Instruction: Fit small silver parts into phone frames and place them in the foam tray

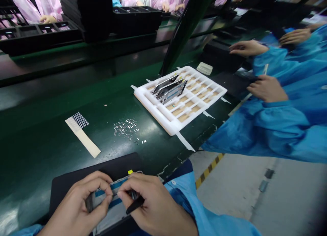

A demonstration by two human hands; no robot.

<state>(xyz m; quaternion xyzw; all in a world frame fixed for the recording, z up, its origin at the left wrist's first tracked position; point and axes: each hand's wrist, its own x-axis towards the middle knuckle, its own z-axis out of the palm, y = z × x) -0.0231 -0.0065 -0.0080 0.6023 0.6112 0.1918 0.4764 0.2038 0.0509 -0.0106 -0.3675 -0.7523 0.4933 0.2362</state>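
1. Head view: I see the wearer's left hand pinching a phone housing with blue film on it, the grip narrow, the fingers closed on its edge
2. The right hand holds a slim black tool tightly, its end at the housing, though the tip itself is hidden from me behind the fingers
3. The housing sits low in front of me, over a black mat at the near edge of a green conveyor belt
4. Farther off, a white foam tray holds three phone frames leaning in its slots; small metal pieces lie scattered on the belt near it, with a barcode strip to their left
5. To the right, a co-worker's blue-sleeved hand sits just beside the tray
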